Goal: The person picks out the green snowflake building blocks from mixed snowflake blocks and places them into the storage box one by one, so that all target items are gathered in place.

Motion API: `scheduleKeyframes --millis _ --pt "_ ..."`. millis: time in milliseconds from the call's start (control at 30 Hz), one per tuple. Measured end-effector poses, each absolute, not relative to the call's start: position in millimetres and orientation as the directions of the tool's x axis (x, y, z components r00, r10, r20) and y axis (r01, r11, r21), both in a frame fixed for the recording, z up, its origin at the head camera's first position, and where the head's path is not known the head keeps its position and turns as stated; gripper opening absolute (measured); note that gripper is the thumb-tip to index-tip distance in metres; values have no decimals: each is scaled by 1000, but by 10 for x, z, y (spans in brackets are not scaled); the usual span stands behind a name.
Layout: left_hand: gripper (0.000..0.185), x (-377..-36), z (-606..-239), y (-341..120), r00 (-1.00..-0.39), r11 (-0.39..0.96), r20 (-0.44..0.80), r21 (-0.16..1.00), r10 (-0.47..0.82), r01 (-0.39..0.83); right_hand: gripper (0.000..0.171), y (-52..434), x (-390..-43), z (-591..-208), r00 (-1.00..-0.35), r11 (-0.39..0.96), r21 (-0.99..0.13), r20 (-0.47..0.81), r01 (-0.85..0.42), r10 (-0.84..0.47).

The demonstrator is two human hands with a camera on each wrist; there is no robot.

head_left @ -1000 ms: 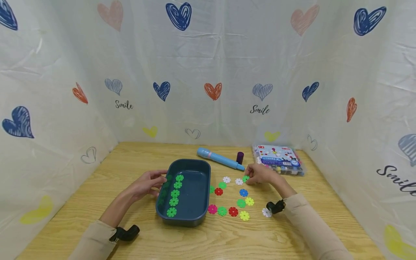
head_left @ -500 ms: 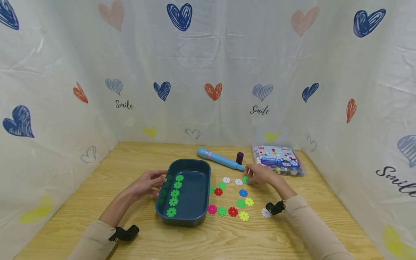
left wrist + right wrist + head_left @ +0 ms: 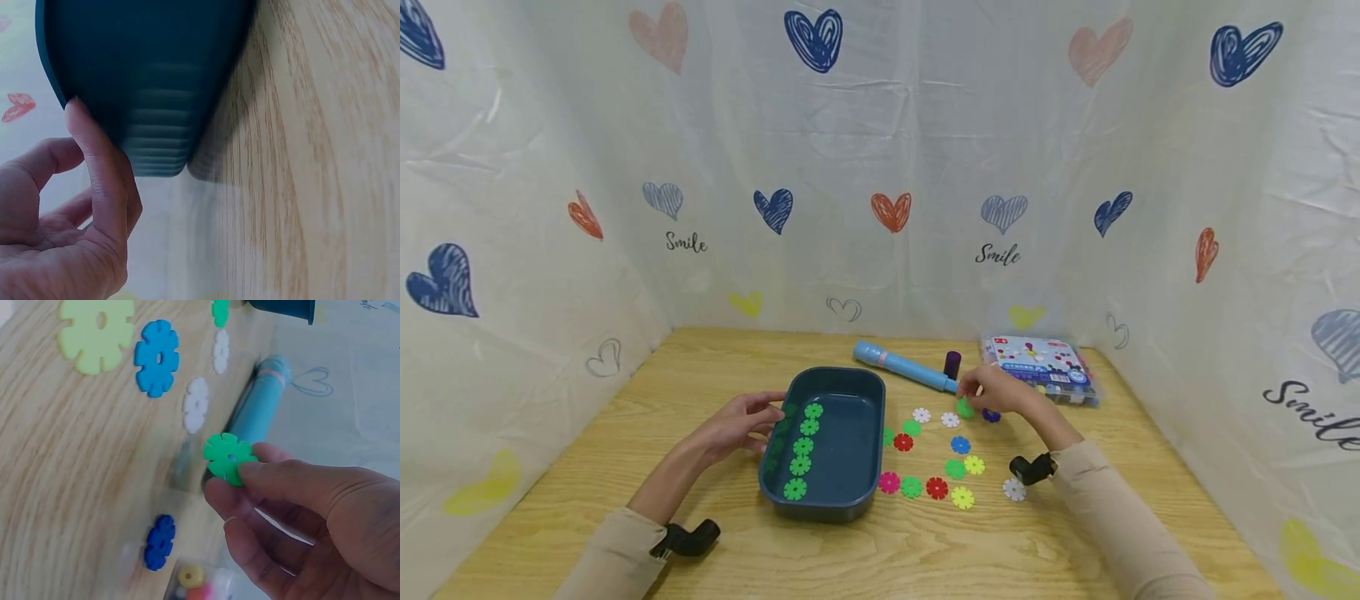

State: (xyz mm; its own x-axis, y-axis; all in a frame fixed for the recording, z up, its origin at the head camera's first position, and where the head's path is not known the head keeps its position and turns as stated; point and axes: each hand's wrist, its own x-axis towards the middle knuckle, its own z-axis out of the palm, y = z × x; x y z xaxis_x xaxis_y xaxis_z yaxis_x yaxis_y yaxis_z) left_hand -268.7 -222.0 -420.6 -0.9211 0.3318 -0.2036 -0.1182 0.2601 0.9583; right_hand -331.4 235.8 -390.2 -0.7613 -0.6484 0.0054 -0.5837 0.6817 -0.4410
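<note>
Pinching a green snowflake disc (image 3: 229, 457) at frame centre, the right hand (image 3: 312, 519) could drop it; the left hand (image 3: 69, 219), seemingly relaxed, touches the tray (image 3: 150, 75).

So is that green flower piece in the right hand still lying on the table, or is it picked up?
Picked up. The right hand pinches the green flower piece between thumb and fingertips, clear above the wooden table.

Head view looks down at the table (image 3: 587, 467) (wrist views close).

right hand (image 3: 1000, 390) pinches green disc (image 3: 965, 408) | left hand (image 3: 739, 423) touches tray (image 3: 850, 505)
</note>
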Motion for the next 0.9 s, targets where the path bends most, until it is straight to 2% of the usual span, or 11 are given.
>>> scheduleKeyframes --millis 167,500,700,900 --pt "61 -2684 -4223 -2220 -919 251 -187 963 347 -101 16 2321 -3317 -3858 -730 642 -459 21 -615 -684" --pt "67 -2656 -4242 -2231 -917 228 -156 971 367 -74 19 2136 -3347 -3717 -735 643 -478 8 -599 -678" --pt "65 -2670 -4212 -2230 -919 242 -159 968 360 -73 21 1922 -3327 -3571 -714 609 -519 4 -600 -700" --pt "64 -2674 -4197 -2225 -922 250 -165 965 350 -78 22 1654 -3310 -3399 -711 627 -492 -20 -605 -703"
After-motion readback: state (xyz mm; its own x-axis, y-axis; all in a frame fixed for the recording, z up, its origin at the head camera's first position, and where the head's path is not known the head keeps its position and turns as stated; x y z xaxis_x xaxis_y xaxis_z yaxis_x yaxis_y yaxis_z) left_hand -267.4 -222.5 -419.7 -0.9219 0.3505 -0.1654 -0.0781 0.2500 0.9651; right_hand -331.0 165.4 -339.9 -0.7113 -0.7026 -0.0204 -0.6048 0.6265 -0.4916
